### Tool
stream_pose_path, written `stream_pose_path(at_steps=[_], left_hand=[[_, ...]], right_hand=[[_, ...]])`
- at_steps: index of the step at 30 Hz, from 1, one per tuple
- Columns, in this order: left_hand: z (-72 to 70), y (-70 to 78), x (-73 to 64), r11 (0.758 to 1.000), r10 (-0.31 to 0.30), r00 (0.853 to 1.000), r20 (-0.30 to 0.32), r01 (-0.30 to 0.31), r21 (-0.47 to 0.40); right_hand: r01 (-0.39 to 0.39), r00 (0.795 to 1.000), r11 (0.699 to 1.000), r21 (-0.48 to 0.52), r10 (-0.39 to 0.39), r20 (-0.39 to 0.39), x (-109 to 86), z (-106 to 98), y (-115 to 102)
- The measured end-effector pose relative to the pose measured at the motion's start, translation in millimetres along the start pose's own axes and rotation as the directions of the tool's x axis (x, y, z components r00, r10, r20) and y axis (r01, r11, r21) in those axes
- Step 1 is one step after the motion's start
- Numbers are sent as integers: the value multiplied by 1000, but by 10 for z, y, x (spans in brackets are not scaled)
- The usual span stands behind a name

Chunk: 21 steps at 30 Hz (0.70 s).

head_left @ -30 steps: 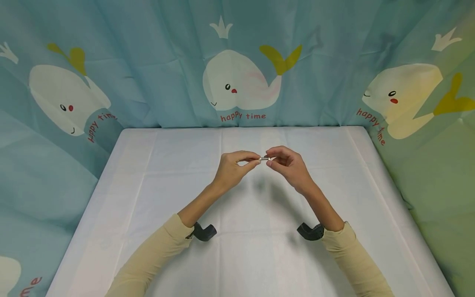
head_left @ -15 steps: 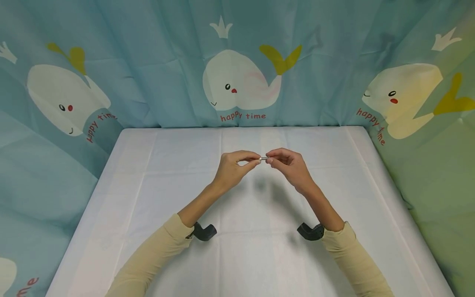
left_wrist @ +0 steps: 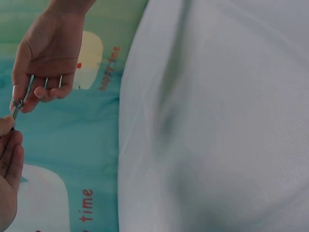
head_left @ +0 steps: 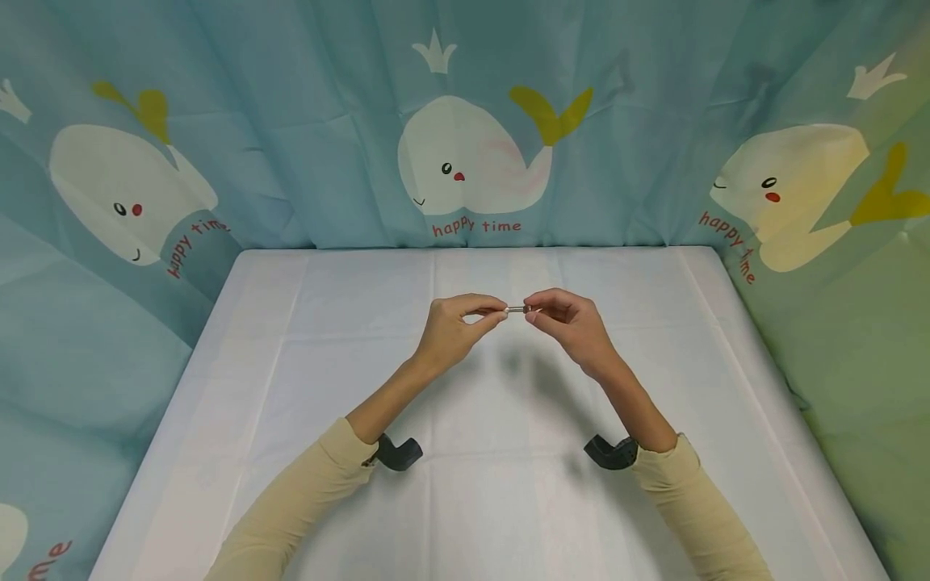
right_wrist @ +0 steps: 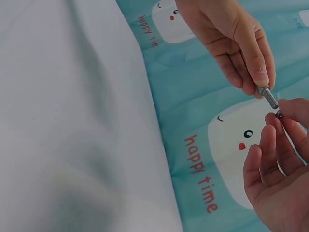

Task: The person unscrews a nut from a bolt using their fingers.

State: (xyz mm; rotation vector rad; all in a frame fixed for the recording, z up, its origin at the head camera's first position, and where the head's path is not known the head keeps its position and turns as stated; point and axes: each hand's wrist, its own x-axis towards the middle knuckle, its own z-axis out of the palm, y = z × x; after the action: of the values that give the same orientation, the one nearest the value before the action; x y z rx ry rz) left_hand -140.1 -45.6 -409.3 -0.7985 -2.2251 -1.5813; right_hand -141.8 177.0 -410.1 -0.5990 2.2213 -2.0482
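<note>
White cloth covers the table [head_left: 305, 387] before you, and a blue curtain [head_left: 305, 121] printed with white whales and the words "happy time" hangs behind and to both sides of it. Above the middle of the table, held in the air between your hands, is a small metal bolt [head_left: 515, 309], lying roughly level. Your left hand [head_left: 454, 331] pinches one end of the bolt between thumb and forefinger, the other fingers curled under. Your right hand [head_left: 570, 327] pinches the other end with its fingertips; the right wrist view shows a small dark piece, perhaps a nut [right_wrist: 279, 114], at that end, though it is too small to be sure. Your sleeves are pale yellow, and a dark camera mount [head_left: 398, 453] sits at each wrist.
</note>
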Motion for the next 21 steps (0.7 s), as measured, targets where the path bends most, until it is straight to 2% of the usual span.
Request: stream_pose_path(at_steps=[9,21], left_hand=[[1,-70,-57,998,-52,999,13,51,25],[8,-269,-207,988,-143,989,37,141,58]], right_hand=[[-57,998,996,-71,58,12,-22,-32,118],[-164,986,975,-150,165,-3,-71,-79,388]])
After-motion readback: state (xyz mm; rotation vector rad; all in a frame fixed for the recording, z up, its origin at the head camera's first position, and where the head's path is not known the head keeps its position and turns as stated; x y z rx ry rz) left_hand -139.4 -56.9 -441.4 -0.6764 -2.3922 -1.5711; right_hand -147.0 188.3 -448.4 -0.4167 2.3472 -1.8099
